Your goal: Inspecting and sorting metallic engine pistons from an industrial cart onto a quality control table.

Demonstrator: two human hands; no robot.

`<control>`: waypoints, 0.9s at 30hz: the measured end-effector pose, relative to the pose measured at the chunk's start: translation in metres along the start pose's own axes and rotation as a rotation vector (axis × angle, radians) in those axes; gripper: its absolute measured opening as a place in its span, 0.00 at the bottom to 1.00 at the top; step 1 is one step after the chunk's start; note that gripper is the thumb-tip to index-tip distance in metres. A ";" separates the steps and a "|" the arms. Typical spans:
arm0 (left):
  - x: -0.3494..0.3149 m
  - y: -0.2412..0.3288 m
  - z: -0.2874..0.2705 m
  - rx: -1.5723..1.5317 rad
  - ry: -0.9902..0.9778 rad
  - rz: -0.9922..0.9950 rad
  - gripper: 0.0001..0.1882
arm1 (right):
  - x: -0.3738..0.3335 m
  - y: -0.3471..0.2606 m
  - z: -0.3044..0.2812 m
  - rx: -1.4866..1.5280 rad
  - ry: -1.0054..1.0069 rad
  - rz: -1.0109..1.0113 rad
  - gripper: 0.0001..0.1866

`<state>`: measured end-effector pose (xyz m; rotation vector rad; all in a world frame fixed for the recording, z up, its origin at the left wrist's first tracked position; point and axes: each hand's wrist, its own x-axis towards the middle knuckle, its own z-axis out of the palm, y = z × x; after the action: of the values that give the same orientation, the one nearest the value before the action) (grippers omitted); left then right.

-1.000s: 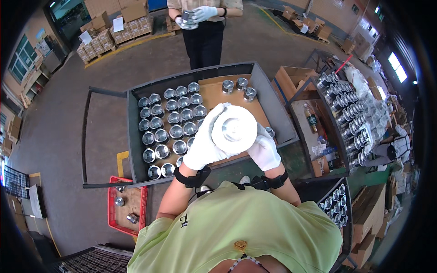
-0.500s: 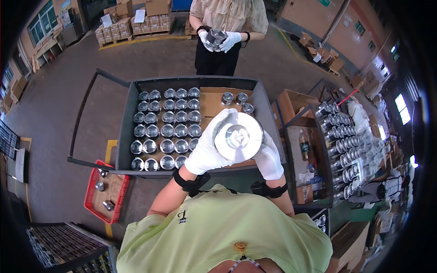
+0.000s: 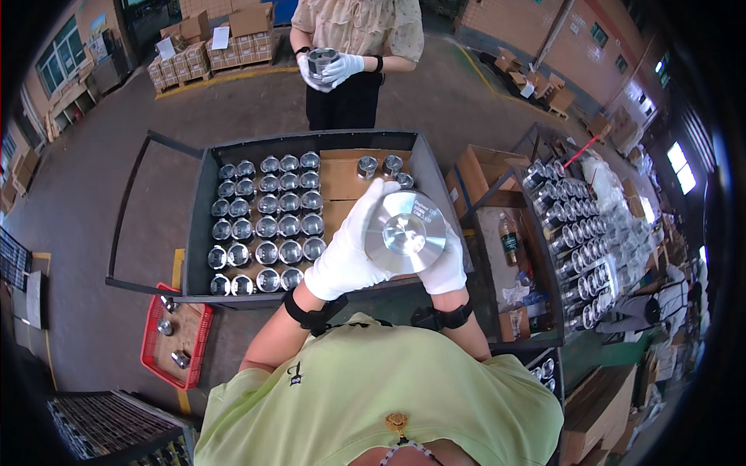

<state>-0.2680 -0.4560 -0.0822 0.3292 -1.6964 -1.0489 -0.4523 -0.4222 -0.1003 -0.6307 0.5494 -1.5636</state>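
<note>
Held up in front of my chest is a shiny metal piston (image 3: 406,233), its round flat crown with a shallow centre hollow turned up toward me. My left hand (image 3: 353,252), in a white glove, grips its left side. Around the lower right side wraps my right hand (image 3: 447,262), also gloved, its fingers partly hidden behind the piston. Below lies a grey metal crate (image 3: 200,225) with several rows of upright pistons (image 3: 267,204) on its left half. A few more pistons (image 3: 367,166) stand on cardboard (image 3: 342,182) at its far right.
Across the crate a co-worker in white gloves (image 3: 339,70) holds another piston (image 3: 321,59). A red basket (image 3: 145,334) with a few pistons sits on the floor at left. To the right stand a cardboard box (image 3: 462,182), a bottle (image 3: 509,239) and a rack of pistons (image 3: 571,233).
The piston has tilted and turned in my hands, so its crown now shows marking near the far edge. The whole scene has shifted slightly left in view.
</note>
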 end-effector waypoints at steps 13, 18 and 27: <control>-0.022 -0.036 0.005 -1.752 -0.006 -0.842 0.30 | 0.016 -0.019 0.009 -1.188 -0.217 -0.716 0.22; -0.030 -0.033 -0.006 -1.204 0.187 -0.700 0.28 | -0.002 -0.008 0.010 -1.024 -0.056 -0.566 0.24; -0.042 -0.031 -0.012 -0.874 0.460 -0.594 0.22 | -0.014 -0.011 0.037 -1.046 -0.083 -0.245 0.28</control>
<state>-0.2490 -0.4514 -0.1323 0.4562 -0.6206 -1.8625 -0.4341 -0.4061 -0.0666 -1.5822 1.2771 -1.3822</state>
